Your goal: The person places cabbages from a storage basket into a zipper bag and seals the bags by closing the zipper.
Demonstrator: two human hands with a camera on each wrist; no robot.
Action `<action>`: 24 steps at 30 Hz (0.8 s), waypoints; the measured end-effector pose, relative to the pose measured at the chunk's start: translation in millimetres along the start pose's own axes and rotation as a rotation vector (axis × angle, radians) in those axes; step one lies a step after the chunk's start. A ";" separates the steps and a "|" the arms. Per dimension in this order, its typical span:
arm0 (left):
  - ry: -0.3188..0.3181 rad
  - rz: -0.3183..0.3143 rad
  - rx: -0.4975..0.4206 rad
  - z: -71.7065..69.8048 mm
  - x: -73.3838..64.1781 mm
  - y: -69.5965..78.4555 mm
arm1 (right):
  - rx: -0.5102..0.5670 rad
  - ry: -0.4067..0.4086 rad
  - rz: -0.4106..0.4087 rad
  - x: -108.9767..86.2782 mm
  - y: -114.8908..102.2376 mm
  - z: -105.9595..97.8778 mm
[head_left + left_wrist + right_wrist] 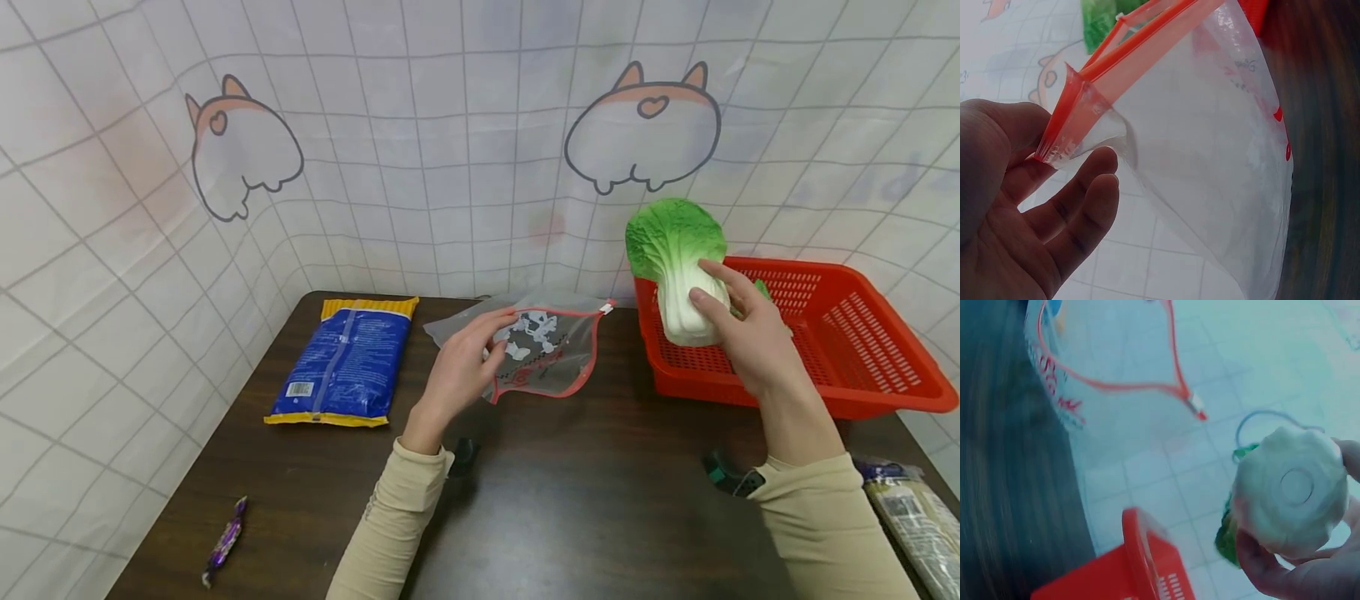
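My left hand pinches the red zip edge of a clear plastic zip bag between thumb and forefinger, its other fingers loosely bent beside the film. The mouth of the bag gapes, and its slider sits at the right corner. A green and white napa cabbage is in my right hand, gripped round its pale lower part. It is held leaf end up over the left side of the red basket. In the right wrist view the round white base of the cabbage faces the camera.
A blue and yellow packet lies at the table's back left. Nearer the front left is a purple wrapped candy. At the right edge, a clear plastic package lies in front of the basket. A grid-patterned cloth hangs behind the table.
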State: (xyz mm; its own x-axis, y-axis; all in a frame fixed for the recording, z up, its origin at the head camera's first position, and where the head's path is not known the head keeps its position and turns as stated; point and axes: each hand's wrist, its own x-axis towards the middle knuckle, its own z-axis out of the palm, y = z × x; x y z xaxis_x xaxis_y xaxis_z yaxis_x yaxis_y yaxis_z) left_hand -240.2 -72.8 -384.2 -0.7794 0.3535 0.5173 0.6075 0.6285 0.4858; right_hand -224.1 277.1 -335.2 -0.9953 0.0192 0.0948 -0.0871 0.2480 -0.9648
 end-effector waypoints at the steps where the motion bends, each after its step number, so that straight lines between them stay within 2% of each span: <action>1: 0.000 0.000 0.001 -0.1 0.1 0.1 | -0.048 0.010 -0.016 -3.4 -0.7 2.7; 2: -0.001 0.000 0.002 -0.1 0.1 0.1 | -0.082 0.022 -0.038 -6.6 -1.0 5.7; 4: -0.004 -0.001 0.004 0.0 0.1 0.1 | -0.062 0.048 -0.085 -13.1 -1.2 11.3; 9: -0.007 -0.007 0.000 -0.2 -0.1 -0.7 | 0.163 0.105 -0.166 -27.4 -2.6 23.3; 11: -0.006 -0.010 -0.001 -0.3 -0.2 -0.9 | 0.211 0.128 -0.183 -33.3 -3.3 26.0; 15: 0.000 -0.009 -0.001 -0.4 -0.2 -1.7 | 0.235 0.160 -0.207 -44.2 -4.1 29.9; 24: -0.007 -0.010 -0.026 -0.5 0.5 -3.6 | 0.260 0.152 -0.271 -61.1 -2.1 35.4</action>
State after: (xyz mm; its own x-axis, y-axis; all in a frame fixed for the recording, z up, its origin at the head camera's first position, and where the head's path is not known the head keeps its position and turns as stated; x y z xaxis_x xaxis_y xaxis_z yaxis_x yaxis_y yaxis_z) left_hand -242.7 -75.2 -385.3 -0.7865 0.3522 0.5073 0.6032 0.6142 0.5088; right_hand -164.6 241.1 -347.6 -0.9189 0.1344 0.3710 -0.3730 0.0106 -0.9278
